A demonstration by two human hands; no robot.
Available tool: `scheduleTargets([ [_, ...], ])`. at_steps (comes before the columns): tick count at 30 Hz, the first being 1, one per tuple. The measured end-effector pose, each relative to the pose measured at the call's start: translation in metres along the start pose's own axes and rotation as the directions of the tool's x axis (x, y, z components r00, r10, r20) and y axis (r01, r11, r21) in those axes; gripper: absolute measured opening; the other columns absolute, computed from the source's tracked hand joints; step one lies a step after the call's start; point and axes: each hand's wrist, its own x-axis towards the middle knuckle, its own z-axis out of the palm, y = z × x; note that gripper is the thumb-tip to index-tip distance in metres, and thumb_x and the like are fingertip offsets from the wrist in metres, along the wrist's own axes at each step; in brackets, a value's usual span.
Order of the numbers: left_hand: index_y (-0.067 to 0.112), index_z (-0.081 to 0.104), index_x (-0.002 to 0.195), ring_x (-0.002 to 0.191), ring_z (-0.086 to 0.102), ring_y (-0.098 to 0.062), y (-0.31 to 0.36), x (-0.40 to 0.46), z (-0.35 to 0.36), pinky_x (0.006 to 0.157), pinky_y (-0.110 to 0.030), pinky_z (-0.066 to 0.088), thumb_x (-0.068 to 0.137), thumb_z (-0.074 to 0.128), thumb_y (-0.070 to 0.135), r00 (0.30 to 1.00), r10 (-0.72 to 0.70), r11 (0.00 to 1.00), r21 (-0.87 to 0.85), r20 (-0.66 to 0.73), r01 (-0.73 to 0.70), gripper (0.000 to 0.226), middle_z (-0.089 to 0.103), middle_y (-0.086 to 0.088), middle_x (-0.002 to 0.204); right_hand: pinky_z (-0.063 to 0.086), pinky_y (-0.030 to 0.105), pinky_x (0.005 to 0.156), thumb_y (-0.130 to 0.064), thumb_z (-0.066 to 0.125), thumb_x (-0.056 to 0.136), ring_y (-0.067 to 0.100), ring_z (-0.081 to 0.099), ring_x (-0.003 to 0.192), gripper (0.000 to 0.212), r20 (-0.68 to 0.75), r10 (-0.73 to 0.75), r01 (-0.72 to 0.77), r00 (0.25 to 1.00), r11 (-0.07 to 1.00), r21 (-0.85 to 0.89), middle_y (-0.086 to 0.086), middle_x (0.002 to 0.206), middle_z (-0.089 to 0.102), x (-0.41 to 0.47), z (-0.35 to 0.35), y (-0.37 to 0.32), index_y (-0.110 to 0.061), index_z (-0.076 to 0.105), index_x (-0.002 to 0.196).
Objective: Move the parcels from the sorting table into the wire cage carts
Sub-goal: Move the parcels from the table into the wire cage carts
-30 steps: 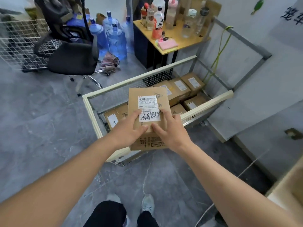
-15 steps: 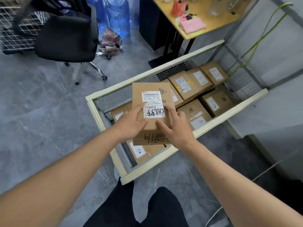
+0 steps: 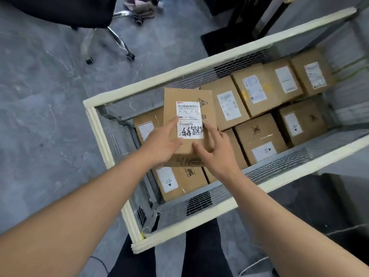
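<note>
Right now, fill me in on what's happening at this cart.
A person is holding a labelled parcel in both hands over the open cart. The left hand grips its left side with the thumb on the label, and the right hand holds its right side. The cart already holds a layer of other boxes below. The parcel has not been set down yet.

- The parcel [image 3: 188,124], held by both hands, has come down over the cart's [image 3: 99,134] left end, above the boxes inside.
- The person now stands against the cart's near rail.
</note>
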Motion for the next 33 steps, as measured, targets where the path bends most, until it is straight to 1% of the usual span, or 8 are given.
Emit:
scheduleTargets([
  [7, 0.064, 0.021, 0.15, 0.127, 0.056, -0.023, -0.034, 0.084, 0.06, 0.107, -0.048, 0.049, 0.098, 0.065, 0.035, 0.993, -0.096, 0.988, -0.128, -0.062, 0.087, 0.074, 0.047, 0.005, 0.154, 0.032, 0.021, 0.099, -0.041, 0.069, 0.095, 0.002, 0.037, 0.121, 0.075, 0.066, -0.003, 0.006, 0.998, 0.999, -0.043, 0.001, 0.154, 0.042, 0.094, 0.029, 0.071, -0.038, 0.031, 0.16],
  [14, 0.053, 0.027, 0.156, 0.131, 0.033, 0.002, -0.078, 0.122, 0.122, 0.104, -0.016, 0.029, 0.101, 0.065, 0.025, 0.97, -0.15, 0.949, -0.302, -0.189, 0.088, 0.072, 0.038, 0.013, 0.159, 0.024, 0.029, 0.111, -0.04, 0.069, 0.094, 0.016, 0.01, 0.158, 0.073, 0.117, -0.067, 0.082, 0.991, 0.989, -0.121, 0.005, 0.166, 0.027, 0.147, 0.06, 0.123, -0.04, 0.034, 0.158],
  [17, 0.05, 0.026, 0.158, 0.134, 0.026, 0.007, -0.079, 0.132, 0.138, 0.117, -0.026, 0.022, 0.101, 0.065, 0.024, 0.964, -0.15, 0.924, -0.377, -0.218, 0.059, 0.073, 0.034, 0.014, 0.16, 0.027, 0.028, 0.114, -0.037, 0.071, 0.095, 0.015, 0.015, 0.157, 0.064, 0.045, -0.149, 0.154, 0.988, 0.98, -0.129, 0.005, 0.168, 0.022, 0.156, 0.062, 0.137, -0.04, 0.044, 0.153],
  [21, 0.053, 0.023, 0.158, 0.125, 0.028, 0.013, -0.072, 0.144, 0.155, 0.11, -0.022, 0.022, 0.101, 0.065, 0.023, 0.954, -0.164, 0.906, -0.421, -0.252, 0.044, 0.077, 0.037, 0.017, 0.153, 0.041, 0.036, 0.112, -0.032, 0.071, 0.097, 0.027, 0.033, 0.15, 0.05, -0.041, -0.29, 0.264, 0.956, 0.913, -0.311, 0.015, 0.165, 0.029, 0.164, 0.063, 0.152, -0.026, 0.056, 0.145],
  [25, 0.057, 0.017, 0.157, 0.124, 0.047, -0.008, -0.067, 0.149, 0.163, 0.114, -0.033, 0.033, 0.101, 0.064, 0.027, 0.953, -0.176, 0.933, -0.35, -0.248, 0.081, 0.079, 0.046, 0.005, 0.141, 0.052, 0.046, 0.093, -0.025, 0.069, 0.097, 0.039, 0.05, 0.13, 0.044, 0.018, -0.471, 0.418, 0.882, 0.764, -0.492, 0.021, 0.15, 0.047, 0.171, 0.065, 0.165, -0.011, 0.062, 0.138],
  [29, 0.056, 0.011, 0.158, 0.117, 0.051, -0.019, -0.068, 0.148, 0.158, 0.106, -0.032, 0.036, 0.103, 0.061, 0.033, 0.969, -0.119, 0.979, -0.189, -0.215, 0.078, 0.079, 0.046, -0.002, 0.127, 0.047, 0.048, 0.104, -0.021, 0.06, 0.101, 0.04, 0.047, 0.131, 0.042, 0.024, -0.478, 0.422, 0.878, 0.749, -0.51, 0.024, 0.151, 0.046, 0.173, 0.071, 0.169, -0.008, 0.06, 0.141],
  [31, 0.055, 0.01, 0.159, 0.143, 0.037, -0.028, -0.069, 0.148, 0.153, 0.119, -0.04, 0.031, 0.102, 0.062, 0.034, 0.977, -0.103, 0.989, -0.124, -0.184, 0.081, 0.08, 0.03, -0.01, 0.156, 0.045, 0.048, 0.106, -0.021, 0.059, 0.101, 0.04, 0.046, 0.132, 0.043, 0.03, -0.468, 0.411, 0.883, 0.741, -0.532, 0.024, 0.153, 0.044, 0.174, 0.073, 0.169, -0.008, 0.058, 0.142],
  [33, 0.046, 0.014, 0.162, 0.159, 0.0, -0.027, -0.068, 0.149, 0.147, 0.125, -0.048, 0.023, 0.1, 0.066, 0.035, 0.976, -0.048, 0.997, 0.044, -0.212, 0.059, 0.082, -0.018, 0.0, 0.17, 0.044, 0.049, 0.107, -0.021, 0.057, 0.101, 0.041, 0.045, 0.133, 0.044, 0.051, -0.455, 0.407, 0.889, 0.734, -0.544, 0.024, 0.154, 0.042, 0.173, 0.073, 0.168, -0.009, 0.055, 0.144],
])
